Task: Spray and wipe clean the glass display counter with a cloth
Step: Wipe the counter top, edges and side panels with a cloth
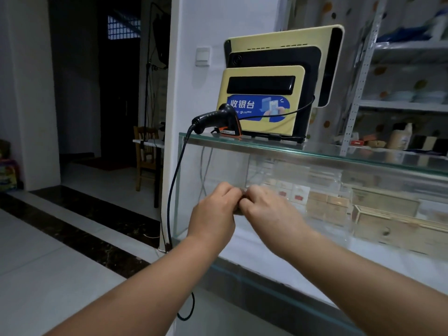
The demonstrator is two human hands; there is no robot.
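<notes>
The glass display counter (315,152) runs from the middle of the view to the right, with its front pane (218,163) facing me. My left hand (214,209) and my right hand (269,209) meet in front of that pane, at its left end, a little below the top edge. The fingers of both hands are curled and pinch a small dark item (240,210) between them. Most of it is hidden by the fingers, so I cannot tell what it is. No spray bottle shows in this view.
A black barcode scanner (213,118) and a yellow cashier terminal (264,100) stand on the counter top's left end. The scanner's cable (174,190) hangs down the left side to the floor. Boxes (388,214) lie inside the counter. Metal shelving (400,105) stands behind.
</notes>
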